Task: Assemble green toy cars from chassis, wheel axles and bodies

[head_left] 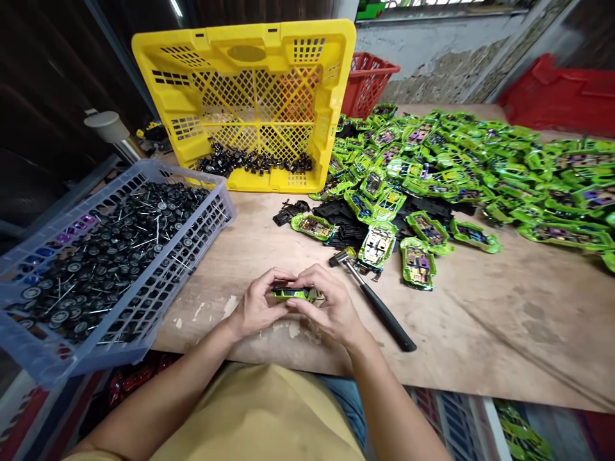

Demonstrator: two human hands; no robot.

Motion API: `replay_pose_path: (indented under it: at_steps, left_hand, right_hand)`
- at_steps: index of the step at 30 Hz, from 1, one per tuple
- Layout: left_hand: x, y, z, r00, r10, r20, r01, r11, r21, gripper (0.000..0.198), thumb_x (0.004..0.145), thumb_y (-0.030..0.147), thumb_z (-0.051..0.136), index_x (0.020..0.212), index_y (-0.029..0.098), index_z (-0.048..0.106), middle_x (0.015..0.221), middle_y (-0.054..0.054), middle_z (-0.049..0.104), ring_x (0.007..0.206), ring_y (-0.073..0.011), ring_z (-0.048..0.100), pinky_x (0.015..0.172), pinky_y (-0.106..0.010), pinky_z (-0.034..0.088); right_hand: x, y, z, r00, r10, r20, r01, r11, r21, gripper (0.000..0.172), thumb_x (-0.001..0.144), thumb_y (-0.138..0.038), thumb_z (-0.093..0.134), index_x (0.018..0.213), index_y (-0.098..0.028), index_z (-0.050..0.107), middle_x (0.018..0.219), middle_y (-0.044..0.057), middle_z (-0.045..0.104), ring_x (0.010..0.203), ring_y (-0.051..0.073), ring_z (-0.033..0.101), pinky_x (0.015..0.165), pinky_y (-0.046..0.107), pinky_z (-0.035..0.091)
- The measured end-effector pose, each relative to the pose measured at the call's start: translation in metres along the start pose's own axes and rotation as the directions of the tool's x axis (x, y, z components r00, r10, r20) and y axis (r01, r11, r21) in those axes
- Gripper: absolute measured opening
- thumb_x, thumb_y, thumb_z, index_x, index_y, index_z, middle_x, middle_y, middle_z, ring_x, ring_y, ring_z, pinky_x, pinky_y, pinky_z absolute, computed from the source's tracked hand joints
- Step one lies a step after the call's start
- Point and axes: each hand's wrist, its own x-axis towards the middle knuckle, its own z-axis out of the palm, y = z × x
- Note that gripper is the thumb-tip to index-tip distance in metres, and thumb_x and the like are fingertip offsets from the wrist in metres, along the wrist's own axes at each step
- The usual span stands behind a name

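Observation:
Between both hands, just above the table's front part, is a small green and black toy car [293, 293]. My left hand [262, 301] grips its left end, fingers over the top and thumb below. My right hand [329, 304] is closed around the right end in the same way, so part of the car is hidden. A hammer [379, 304] with a black handle lies just right of my right hand. Beyond it lie several green car bodies, one of them [378, 245] close to the hammer head, and a pile of flat black chassis pieces [341, 221].
At left stands a translucent crate [192, 240] of black wheels on metal axles. A yellow crate [340, 128] is tipped on its side at the back, small black parts inside. Green car bodies [446, 153] heap over the right rear; a red basket [372, 77] is behind them.

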Motion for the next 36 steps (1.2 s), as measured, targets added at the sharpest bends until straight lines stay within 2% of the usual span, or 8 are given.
replay_pose_path:
  at_steps: [6,11,16,19,23,29,34,36]
  left_hand:
    - [0.003,0.001,0.004,0.993,0.088,0.077,-0.093,0.994,0.054,0.03,0.082,0.031,0.07,0.107,0.017,0.059,0.104,-0.01,0.066,0.098,-0.0212,0.063,0.087,-0.032,0.049]
    - [0.009,0.01,0.002,0.969,0.192,0.153,-0.23,0.927,0.297,0.023,0.087,0.036,0.061,0.098,0.017,0.058,0.094,-0.011,0.065,0.089,-0.0235,0.059,0.08,-0.035,0.046]
    - [0.011,0.015,0.002,0.965,0.197,0.17,-0.253,0.863,0.437,0.009,0.086,0.026,0.056,0.082,0.018,0.053,0.083,-0.008,0.059,0.079,-0.0225,0.054,0.072,-0.034,0.043]
    - [0.008,0.009,0.002,0.977,0.175,0.125,-0.202,0.946,0.254,0.012,0.084,0.028,0.064,0.086,0.017,0.057,0.086,-0.007,0.062,0.084,-0.0211,0.057,0.076,-0.033,0.045]
    - [0.004,-0.001,-0.005,0.999,0.027,0.024,-0.023,0.989,-0.144,0.027,0.079,0.024,0.074,0.102,0.016,0.063,0.104,-0.009,0.068,0.1,-0.0207,0.064,0.089,-0.033,0.049]
    - [0.004,-0.013,-0.016,0.999,-0.016,0.044,0.031,0.934,-0.356,0.03,0.074,0.015,0.078,0.102,0.016,0.066,0.109,-0.011,0.071,0.108,-0.0228,0.065,0.098,-0.038,0.048]
    - [0.001,-0.017,-0.014,0.998,-0.049,0.048,0.064,0.906,-0.418,0.028,0.074,0.017,0.078,0.1,0.018,0.067,0.106,-0.008,0.071,0.106,-0.0223,0.065,0.098,-0.038,0.048]
    - [-0.001,-0.017,-0.012,0.996,-0.084,0.043,0.094,0.886,-0.453,0.032,0.076,0.024,0.077,0.105,0.018,0.065,0.111,-0.009,0.07,0.109,-0.0239,0.064,0.098,-0.039,0.048]
  right_hand:
    - [-0.014,0.004,-0.004,0.999,0.03,-0.028,-0.028,0.998,0.058,0.017,0.083,-0.026,0.072,0.098,-0.024,0.063,0.091,0.004,0.063,0.085,0.019,0.061,0.074,0.033,0.05]
    - [-0.013,-0.007,-0.01,0.997,-0.056,0.047,0.061,0.992,-0.114,0.029,0.081,-0.026,0.074,0.106,-0.024,0.061,0.095,0.007,0.062,0.09,0.022,0.059,0.077,0.036,0.049]
    - [-0.006,-0.015,0.0,0.993,-0.07,0.099,0.09,0.974,-0.207,0.013,0.086,-0.023,0.068,0.097,-0.023,0.06,0.088,0.006,0.061,0.084,0.021,0.058,0.072,0.035,0.048]
    - [-0.003,-0.013,0.001,0.99,-0.069,0.123,0.095,0.971,-0.218,0.014,0.087,-0.027,0.068,0.097,-0.022,0.06,0.088,0.005,0.061,0.084,0.021,0.057,0.074,0.035,0.047]
    - [-0.006,-0.004,-0.011,1.0,-0.005,0.031,0.009,0.991,-0.131,0.057,0.073,-0.04,0.081,0.12,-0.021,0.055,0.108,0.009,0.062,0.099,0.023,0.058,0.084,0.037,0.049]
    - [-0.014,0.002,-0.012,0.996,0.04,-0.077,-0.046,0.996,-0.077,0.013,0.084,-0.026,0.071,0.092,-0.02,0.064,0.087,0.003,0.064,0.08,0.016,0.061,0.073,0.029,0.049]
    - [-0.013,0.0,-0.005,0.999,0.009,-0.05,-0.013,0.997,-0.075,0.029,0.08,-0.029,0.076,0.103,-0.019,0.062,0.094,0.005,0.066,0.086,0.018,0.062,0.075,0.031,0.05]
    - [-0.014,0.003,-0.003,0.998,0.026,-0.058,-0.029,0.998,-0.054,0.026,0.081,-0.029,0.074,0.102,-0.02,0.063,0.093,0.005,0.066,0.085,0.018,0.062,0.075,0.031,0.051]
